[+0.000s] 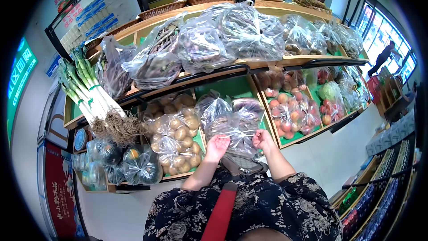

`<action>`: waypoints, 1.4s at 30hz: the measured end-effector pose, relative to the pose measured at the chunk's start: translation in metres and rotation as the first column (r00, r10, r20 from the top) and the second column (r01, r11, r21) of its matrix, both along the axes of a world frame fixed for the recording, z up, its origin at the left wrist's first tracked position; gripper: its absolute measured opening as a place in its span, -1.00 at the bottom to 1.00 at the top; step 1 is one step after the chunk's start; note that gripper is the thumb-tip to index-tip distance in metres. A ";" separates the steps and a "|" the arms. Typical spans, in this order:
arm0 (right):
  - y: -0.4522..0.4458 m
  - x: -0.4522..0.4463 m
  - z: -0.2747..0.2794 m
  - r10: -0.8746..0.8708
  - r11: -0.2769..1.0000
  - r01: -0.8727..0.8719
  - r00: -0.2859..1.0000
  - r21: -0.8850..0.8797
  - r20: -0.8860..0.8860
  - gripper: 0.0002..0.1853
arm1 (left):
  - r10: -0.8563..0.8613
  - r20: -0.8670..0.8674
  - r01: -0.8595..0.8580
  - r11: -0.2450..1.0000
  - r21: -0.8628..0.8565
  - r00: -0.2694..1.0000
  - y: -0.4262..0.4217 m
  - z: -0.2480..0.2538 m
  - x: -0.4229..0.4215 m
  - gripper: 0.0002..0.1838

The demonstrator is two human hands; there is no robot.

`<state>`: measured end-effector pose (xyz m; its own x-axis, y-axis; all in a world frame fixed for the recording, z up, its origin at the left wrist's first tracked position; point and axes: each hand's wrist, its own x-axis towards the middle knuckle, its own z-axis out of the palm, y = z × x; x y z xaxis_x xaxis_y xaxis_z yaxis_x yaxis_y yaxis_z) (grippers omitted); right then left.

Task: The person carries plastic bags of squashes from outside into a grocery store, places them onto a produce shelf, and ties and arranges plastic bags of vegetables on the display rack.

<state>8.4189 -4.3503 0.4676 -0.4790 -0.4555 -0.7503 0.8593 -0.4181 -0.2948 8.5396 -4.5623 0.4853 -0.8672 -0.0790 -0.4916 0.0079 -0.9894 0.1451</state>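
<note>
Viewing from nearest outward, I list first the black garment with a pale floral pattern (pixel 276 201), the flat red strap (pixel 218 214) and the dark grey pouch (pixel 243 165). Next, my two bare hands. Left hand (pixel 262 139): fingers curled nearly closed, at the right end of a thin, whitish plastic strand (pixel 236 133); firmness of hold, cannot tell. Right hand (pixel 218 146): palm up, fingers partly curled, at the strand's left end; whether it grips, cannot tell. Between the hands: one clear plastic bag of dark purplish produce (pixel 240 143), lying in the lower display compartment, in front of other bagged produce.

Left of it: clear bags of tan, round potatoes (pixel 178 136); farther left, white-stemmed green leeks with brown roots (pixel 104 102). Right: clear bags of red-orange round produce (pixel 287 118). Beyond: a wooden-edged upper shelf (pixel 296 62) of bagged produce. Farthest right: one dark-clothed person (pixel 382 58), near bright windows (pixel 385 31).
</note>
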 end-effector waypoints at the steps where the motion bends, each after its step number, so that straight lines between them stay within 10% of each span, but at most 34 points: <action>1: -0.005 0.000 0.000 -0.037 0.999 0.039 0.995 -0.026 0.090 -0.71 | -0.092 -0.084 0.091 0.996 -0.015 0.992 -0.006 -0.011 0.000 -0.82; 3: -0.006 0.007 0.021 0.007 0.997 -0.007 1.000 -0.071 0.006 -0.68 | -0.296 -0.247 0.288 0.955 -0.069 0.923 -0.028 -0.026 -0.002 -0.79; 4: -0.003 0.005 0.028 0.200 0.974 -0.212 0.970 -0.080 -0.137 -0.67 | -0.354 -0.020 0.308 0.839 -0.449 0.935 -0.028 0.002 -0.001 -0.72; 6: 0.000 -0.001 0.046 0.569 0.815 -0.573 0.764 0.085 -0.303 -0.65 | -0.431 0.246 0.286 0.028 -0.958 0.868 -0.045 0.004 -0.004 -0.68; 7: -0.005 0.000 0.063 0.719 0.695 -0.649 0.627 0.309 -0.299 -0.68 | -0.366 0.269 0.080 -0.457 -0.886 0.891 -0.044 0.014 -0.003 -0.66; 8: -0.011 -0.002 0.062 0.707 0.703 -0.538 0.601 0.466 -0.372 -0.70 | -0.338 0.364 0.069 -0.642 -0.763 0.868 -0.046 0.026 -0.004 -0.63; 11: -0.020 -0.018 0.047 0.308 0.921 -0.141 0.836 0.364 -0.455 -0.78 | -0.269 0.323 0.014 -0.748 -0.664 0.907 -0.042 0.048 -0.016 -0.65; 17: -0.005 -0.028 -0.033 -0.089 0.974 0.098 0.995 0.205 -0.053 -0.73 | -0.203 0.301 0.208 -0.382 -0.901 0.932 -0.056 -0.033 -0.001 -0.73; 21: -0.001 -0.014 -0.013 0.004 0.887 0.133 0.955 0.443 -0.295 -0.78 | -0.415 0.224 0.447 0.583 -0.678 0.882 -0.053 -0.026 -0.011 -0.81; 25: 0.014 -0.005 0.046 0.269 0.957 -0.205 0.895 0.207 -0.356 -0.78 | -0.327 0.032 0.314 0.870 -0.381 0.945 -0.021 0.066 -0.002 -0.68; 27: 0.012 0.001 0.069 0.385 0.913 -0.408 0.842 0.020 -0.378 -0.65 | -0.548 -0.001 0.444 0.679 -0.585 0.836 -0.020 0.073 -0.012 -0.43; 34: -0.029 0.017 0.097 0.669 0.709 -0.667 0.535 0.229 -0.515 -0.71 | -0.733 0.326 0.412 -0.069 -0.909 0.596 0.003 0.096 -0.035 -0.42; 42: -0.032 0.027 0.090 0.537 0.844 -0.442 0.692 0.305 -0.482 -0.80 | -0.678 0.270 0.331 -0.041 -0.943 0.683 -0.005 0.061 -0.037 -0.94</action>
<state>8.4460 -4.3824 0.5580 -0.5585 -0.6430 -0.5241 0.6113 0.1080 -0.7840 8.5030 -4.5674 0.5467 -0.9387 0.2308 -0.2560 -0.2278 0.1419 0.9633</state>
